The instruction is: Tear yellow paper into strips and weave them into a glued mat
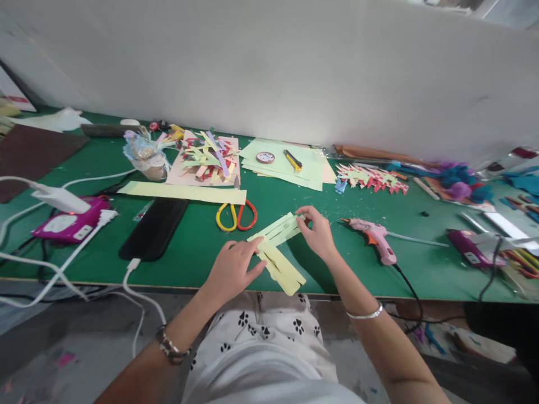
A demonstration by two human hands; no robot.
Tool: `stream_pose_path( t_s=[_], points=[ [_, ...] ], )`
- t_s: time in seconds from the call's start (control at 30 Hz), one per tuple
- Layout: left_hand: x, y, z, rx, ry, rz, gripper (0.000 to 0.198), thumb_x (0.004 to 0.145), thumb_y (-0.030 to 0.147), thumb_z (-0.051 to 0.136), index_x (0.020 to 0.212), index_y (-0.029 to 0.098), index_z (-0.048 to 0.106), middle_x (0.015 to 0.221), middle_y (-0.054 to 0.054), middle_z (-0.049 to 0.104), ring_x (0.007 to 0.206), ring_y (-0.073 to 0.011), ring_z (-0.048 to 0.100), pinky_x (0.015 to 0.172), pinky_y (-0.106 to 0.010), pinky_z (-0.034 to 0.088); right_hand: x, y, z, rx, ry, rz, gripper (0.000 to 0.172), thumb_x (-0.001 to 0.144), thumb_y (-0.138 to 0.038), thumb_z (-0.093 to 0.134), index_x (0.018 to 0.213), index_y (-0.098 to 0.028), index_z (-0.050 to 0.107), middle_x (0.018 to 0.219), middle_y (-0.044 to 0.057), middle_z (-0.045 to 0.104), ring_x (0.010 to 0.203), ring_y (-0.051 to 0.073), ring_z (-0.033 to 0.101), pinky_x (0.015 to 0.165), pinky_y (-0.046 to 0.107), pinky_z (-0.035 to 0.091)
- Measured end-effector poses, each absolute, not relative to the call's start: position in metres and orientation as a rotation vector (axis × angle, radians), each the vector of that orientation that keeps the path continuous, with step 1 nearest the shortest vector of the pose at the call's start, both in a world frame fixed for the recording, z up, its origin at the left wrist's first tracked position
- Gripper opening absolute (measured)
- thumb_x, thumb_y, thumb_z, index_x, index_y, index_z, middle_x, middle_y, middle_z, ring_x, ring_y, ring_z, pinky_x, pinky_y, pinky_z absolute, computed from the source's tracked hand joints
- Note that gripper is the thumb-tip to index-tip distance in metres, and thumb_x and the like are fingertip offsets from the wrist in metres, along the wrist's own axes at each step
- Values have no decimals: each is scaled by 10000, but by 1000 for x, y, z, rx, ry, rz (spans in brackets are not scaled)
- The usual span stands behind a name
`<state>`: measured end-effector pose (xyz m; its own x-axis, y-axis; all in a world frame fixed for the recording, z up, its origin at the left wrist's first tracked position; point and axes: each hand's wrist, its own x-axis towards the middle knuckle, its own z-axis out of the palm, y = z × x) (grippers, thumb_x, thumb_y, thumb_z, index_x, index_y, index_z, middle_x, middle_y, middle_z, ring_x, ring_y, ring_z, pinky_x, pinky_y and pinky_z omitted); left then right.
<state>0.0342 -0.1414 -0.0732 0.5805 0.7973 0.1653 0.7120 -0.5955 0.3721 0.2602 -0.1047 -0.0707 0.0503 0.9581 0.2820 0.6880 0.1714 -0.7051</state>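
Near the table's front edge, my left hand (236, 262) pinches the left end of pale green and yellow slitted paper strips (286, 270). The strips fan out from that pinch, one toward the upper right and another toward the lower right. At the far end of the upper strip (275, 229), my right hand (315, 230) grips the paper between thumb and fingers. Just beyond my hands lie scissors (227, 217) with one yellow and one red handle loop, their blades hidden under a long pale yellow paper strip (181, 192).
A pink glue gun (374, 233) lies to the right on the green table (202, 264). A black phone (155, 230) and a purple power strip (76, 219) with white cables sit left. At the back are paper sheets (252, 151), a yellow cutter (293, 161), a tape roll (265, 157) and paper scraps (210, 154).
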Motion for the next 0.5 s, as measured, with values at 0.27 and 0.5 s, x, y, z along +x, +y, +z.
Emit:
stream_pose_path(
  t_s=[0.27,0.5],
  points=[
    [61,-138,-69,2379,1654,616,457,811,484,456,1147,180,514,742,-7,685,748,-204,625,730,-360,350,225,-129,-15,-1041,-1861,996,207,866,-260,422,1065,-219,462,766,-3,557,718,123,558,671,266,441],
    [62,-133,-73,2515,1793,628,354,885,321,340,796,198,660,587,-36,657,628,-208,603,685,-357,370,233,-120,-31,-933,-1848,1160,223,910,-268,342,1102,-205,436,802,15,580,756,122,572,708,282,469]
  ],
)
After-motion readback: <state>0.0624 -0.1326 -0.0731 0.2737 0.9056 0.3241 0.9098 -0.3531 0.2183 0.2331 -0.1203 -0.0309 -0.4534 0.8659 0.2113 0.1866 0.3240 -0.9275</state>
